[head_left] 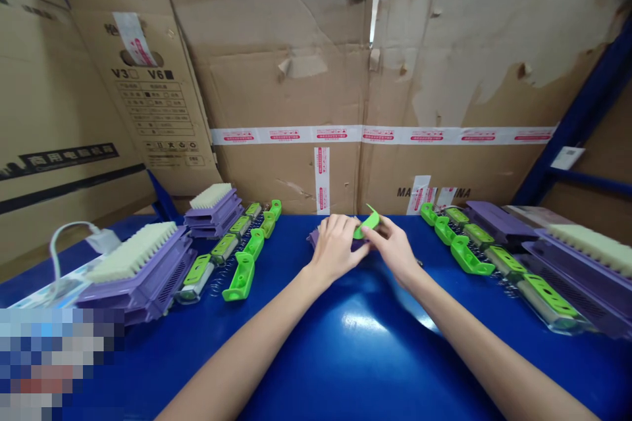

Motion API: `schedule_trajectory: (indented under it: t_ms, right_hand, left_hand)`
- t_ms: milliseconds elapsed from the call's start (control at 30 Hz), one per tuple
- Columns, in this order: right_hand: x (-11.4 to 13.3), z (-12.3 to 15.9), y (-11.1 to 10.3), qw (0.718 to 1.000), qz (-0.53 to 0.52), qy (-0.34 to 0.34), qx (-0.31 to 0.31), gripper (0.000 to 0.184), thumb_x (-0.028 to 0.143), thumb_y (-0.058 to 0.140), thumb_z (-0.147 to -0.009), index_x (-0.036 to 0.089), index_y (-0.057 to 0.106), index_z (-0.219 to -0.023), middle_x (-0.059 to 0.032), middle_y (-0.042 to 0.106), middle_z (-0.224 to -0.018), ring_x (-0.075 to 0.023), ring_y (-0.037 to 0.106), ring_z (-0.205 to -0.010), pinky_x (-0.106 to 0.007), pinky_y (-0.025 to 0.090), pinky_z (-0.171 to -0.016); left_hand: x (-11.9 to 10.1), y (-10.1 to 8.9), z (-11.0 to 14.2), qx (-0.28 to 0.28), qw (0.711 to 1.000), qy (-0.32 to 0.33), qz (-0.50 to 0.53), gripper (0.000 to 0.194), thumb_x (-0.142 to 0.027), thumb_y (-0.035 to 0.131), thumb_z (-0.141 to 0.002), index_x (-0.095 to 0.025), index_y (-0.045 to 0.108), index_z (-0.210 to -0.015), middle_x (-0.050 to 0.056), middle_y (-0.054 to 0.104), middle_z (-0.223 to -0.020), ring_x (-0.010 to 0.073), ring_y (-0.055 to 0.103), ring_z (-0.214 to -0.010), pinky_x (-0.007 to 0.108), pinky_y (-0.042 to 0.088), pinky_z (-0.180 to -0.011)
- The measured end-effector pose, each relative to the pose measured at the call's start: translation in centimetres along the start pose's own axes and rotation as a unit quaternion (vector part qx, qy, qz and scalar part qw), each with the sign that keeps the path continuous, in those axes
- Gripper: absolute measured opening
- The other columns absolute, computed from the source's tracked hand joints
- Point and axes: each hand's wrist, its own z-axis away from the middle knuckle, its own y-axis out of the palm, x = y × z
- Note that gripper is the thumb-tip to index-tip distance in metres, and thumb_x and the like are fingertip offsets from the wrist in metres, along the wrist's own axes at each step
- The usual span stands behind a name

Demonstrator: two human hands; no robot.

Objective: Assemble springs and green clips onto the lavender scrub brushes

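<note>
My left hand (336,245) is closed over a purple plastic part (313,237) on the blue table, and most of that part is hidden beneath my fingers. Between thumb and fingers, my right hand (395,251) grips a curved green plastic piece (368,224), held tilted at the purple part's right end. My left thumb reaches the lower edge of the green piece. Whether the two parts touch I cannot tell. Similar green pieces stand in a row on the left (241,276) and in another row on the right (469,258).
Purple parts topped with cream bristle pads are stacked at left (143,276) and right (577,276). Green-topped clear blocks (197,276) and small springs (217,281) line both sides. A cardboard wall (286,92) closes the back. A white charger with cable (105,240) lies far left.
</note>
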Motion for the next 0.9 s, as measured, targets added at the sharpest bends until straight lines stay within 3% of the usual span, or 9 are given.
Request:
schedule_trajectory:
  t_ms: [67,167,300,467,667,767,900]
  right_hand:
    - [-0.4,-0.4,-1.2,0.998,0.028,0.025,-0.052,0.052,0.039,0.065,-0.067,0.015,0.056,-0.112,-0.0045,0.065,-0.085,-0.0161,0.061,-0.069,-0.025,0.049,-0.054]
    - [-1.2,-0.6,-2.7,0.991,0.073,0.045,-0.106,0.052,0.041,0.059,-0.070,0.014,0.056,-0.113,-0.0013,0.061,-0.075,-0.0120,0.054,-0.055,-0.022,0.042,-0.043]
    - [-1.9,-0.5,-3.1,0.989,0.100,0.073,-0.084,0.047,0.036,0.053,-0.074,0.013,0.056,-0.115,-0.0004,0.058,-0.070,-0.0103,0.050,-0.050,-0.021,0.041,-0.041]
    - [-2.2,-0.1,-2.1,0.993,0.088,0.083,0.005,0.051,0.033,0.055,-0.076,0.011,0.053,-0.122,-0.0005,0.060,-0.068,-0.0106,0.052,-0.051,-0.021,0.043,-0.045]
    - [-2.2,0.2,-2.1,0.994,0.078,0.073,0.024,0.052,0.034,0.059,-0.074,0.013,0.054,-0.122,-0.0042,0.066,-0.081,-0.0142,0.059,-0.063,-0.022,0.045,-0.049]
    - [-1.9,0.6,-2.0,0.996,0.013,0.086,0.037,0.055,0.035,0.063,-0.072,0.016,0.053,-0.122,-0.0067,0.068,-0.096,-0.0183,0.063,-0.080,-0.028,0.053,-0.065]
    - [-1.9,1.1,-1.6,0.993,-0.061,0.099,0.036,0.052,0.033,0.068,-0.069,0.018,0.053,-0.117,-0.0086,0.065,-0.106,-0.0203,0.064,-0.090,-0.035,0.052,-0.083]
  left_hand:
    - [0.5,-0.1,-0.5,0.036,0.999,0.017,-0.014,0.046,-0.052,0.058,-0.076,-0.020,0.052,-0.109,0.010,0.056,-0.113,0.0258,0.048,-0.108,0.040,0.037,-0.091]
    - [1.5,0.1,-1.1,0.107,0.994,-0.015,-0.031,0.071,-0.063,0.062,-0.067,-0.018,0.048,-0.119,0.013,0.055,-0.118,0.0296,0.050,-0.111,0.042,0.037,-0.094]
    - [2.8,0.2,-1.6,0.167,0.983,-0.061,-0.048,0.078,-0.065,0.063,-0.064,-0.016,0.046,-0.122,0.014,0.062,-0.109,0.0321,0.057,-0.104,0.043,0.042,-0.087]
    - [3.7,-0.3,-0.8,0.129,0.990,-0.046,-0.024,0.081,-0.062,0.068,-0.060,-0.019,0.044,-0.124,0.012,0.062,-0.111,0.0304,0.058,-0.104,0.039,0.043,-0.084]
    - [4.4,-0.6,0.0,0.062,0.997,0.030,0.016,0.083,-0.060,0.073,-0.057,-0.018,0.044,-0.122,0.011,0.060,-0.114,0.0281,0.055,-0.106,0.039,0.042,-0.088]
    - [4.8,-0.6,0.2,0.030,0.998,0.060,0.021,0.078,-0.057,0.073,-0.058,-0.018,0.046,-0.120,0.011,0.061,-0.109,0.0269,0.056,-0.101,0.039,0.042,-0.087]
    - [5.3,-0.6,0.6,-0.007,0.995,0.095,0.022,0.073,-0.055,0.072,-0.061,-0.019,0.046,-0.119,0.010,0.061,-0.106,0.0258,0.056,-0.097,0.039,0.042,-0.085]
